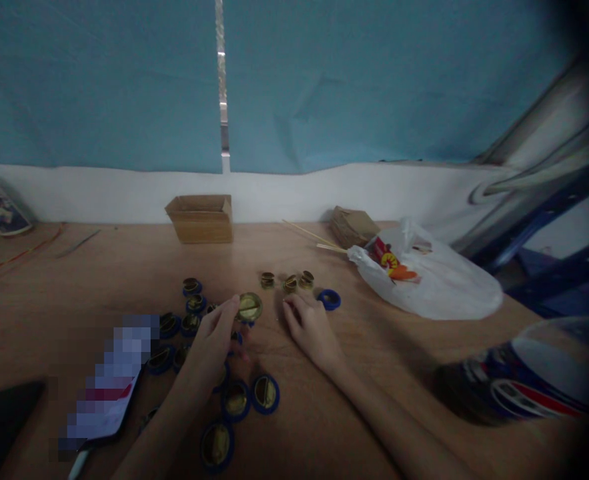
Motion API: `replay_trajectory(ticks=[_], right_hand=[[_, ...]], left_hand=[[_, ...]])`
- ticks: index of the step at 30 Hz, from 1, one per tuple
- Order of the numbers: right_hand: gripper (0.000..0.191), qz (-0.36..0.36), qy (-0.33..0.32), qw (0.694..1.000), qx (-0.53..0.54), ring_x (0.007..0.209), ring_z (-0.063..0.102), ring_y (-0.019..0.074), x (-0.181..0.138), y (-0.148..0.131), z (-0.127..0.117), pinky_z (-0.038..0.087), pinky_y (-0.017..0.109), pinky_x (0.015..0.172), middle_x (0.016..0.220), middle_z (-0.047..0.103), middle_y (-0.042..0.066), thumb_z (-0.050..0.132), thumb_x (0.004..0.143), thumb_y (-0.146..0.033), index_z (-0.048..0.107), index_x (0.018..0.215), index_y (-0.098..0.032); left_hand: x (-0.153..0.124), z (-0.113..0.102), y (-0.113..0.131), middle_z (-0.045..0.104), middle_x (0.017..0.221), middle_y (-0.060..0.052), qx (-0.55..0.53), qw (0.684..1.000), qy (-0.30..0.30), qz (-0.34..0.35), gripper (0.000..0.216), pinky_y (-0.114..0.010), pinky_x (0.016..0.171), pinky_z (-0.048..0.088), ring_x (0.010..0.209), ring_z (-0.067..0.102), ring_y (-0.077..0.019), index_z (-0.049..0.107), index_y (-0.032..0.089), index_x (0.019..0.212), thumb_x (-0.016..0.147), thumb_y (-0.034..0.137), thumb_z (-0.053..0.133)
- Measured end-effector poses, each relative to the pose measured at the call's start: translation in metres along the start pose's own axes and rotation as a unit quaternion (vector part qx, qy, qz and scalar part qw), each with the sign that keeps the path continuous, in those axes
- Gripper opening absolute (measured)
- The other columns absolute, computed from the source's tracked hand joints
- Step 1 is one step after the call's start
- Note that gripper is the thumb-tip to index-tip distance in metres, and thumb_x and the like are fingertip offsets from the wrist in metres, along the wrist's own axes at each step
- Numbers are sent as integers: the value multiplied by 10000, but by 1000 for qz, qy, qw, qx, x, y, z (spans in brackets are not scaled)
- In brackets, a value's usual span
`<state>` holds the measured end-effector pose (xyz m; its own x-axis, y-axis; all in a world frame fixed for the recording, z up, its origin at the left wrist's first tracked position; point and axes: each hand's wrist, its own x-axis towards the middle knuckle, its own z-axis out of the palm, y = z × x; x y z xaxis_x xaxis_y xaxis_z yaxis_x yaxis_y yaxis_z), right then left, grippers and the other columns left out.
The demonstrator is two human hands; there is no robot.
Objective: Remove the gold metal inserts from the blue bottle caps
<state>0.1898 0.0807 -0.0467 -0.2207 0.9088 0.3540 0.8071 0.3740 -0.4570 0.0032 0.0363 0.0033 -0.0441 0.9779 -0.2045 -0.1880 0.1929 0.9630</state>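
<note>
My left hand (pixel 214 340) pinches a round gold-coloured metal disc (pixel 249 307) between thumb and fingertips, just above the wooden table (pixel 124 267). Under and around that hand lie several gold discs set in blue rings (pixel 235 400). My right hand (pixel 310 327) rests on the table beside the disc, fingers curled loosely, nothing visible in it. Just beyond it are three small gold pieces (pixel 289 283) in a row and an empty blue ring (pixel 329 299).
An open cardboard box (pixel 202 217) stands at the back, with a brown paper packet (pixel 354 227) and thin sticks to its right. A white plastic bag (pixel 429 273) lies at right. A phone lies at lower left, a printed cloth bundle (pixel 524 383) at lower right.
</note>
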Motion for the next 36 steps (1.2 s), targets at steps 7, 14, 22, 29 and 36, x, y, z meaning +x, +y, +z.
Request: replay_trajectory(ticks=[7,14,22,29,36], right_hand=[[160,-7,-18,1000,-2,927,574,269,-2,-4,4,397,425,865,942,663,126,507,867,-185,659,898,-149],[167,16,6,995,94,841,596,214,2,-7,-7,438,364,796,883,670,85,489,876,-194,650,909,-164],[341,68,-115,906,402,529,577,122,0,-31,-33,466,240,531,655,615,-12,370,959,-446,573,993,-174],[343,123,-189,811,540,548,615,117,-8,-35,-30,497,243,562,689,624,-33,550,875,-487,538,1047,-190],[306,79,-204,840,497,699,627,131,-6,-28,-36,516,264,677,824,644,23,509,906,-460,607,950,-174]], left_hand=[[0,1,0,546,678,-12,31,999,-2,7,408,-188,371,453,612,567,-155,598,163,783,784,571,579],[0,0,-2,592,712,-10,74,997,-6,4,420,-186,401,453,563,591,-133,638,169,881,825,571,530],[-3,3,-2,624,811,-59,176,975,-80,112,331,-211,443,494,686,622,-178,644,159,918,909,427,450],[-8,4,-15,571,1133,-99,389,847,-82,352,255,-382,900,496,1027,595,-224,592,200,1119,925,178,427],[-8,3,-15,549,1109,-72,397,857,-22,329,238,-296,705,546,869,628,-187,560,229,1125,892,279,556]])
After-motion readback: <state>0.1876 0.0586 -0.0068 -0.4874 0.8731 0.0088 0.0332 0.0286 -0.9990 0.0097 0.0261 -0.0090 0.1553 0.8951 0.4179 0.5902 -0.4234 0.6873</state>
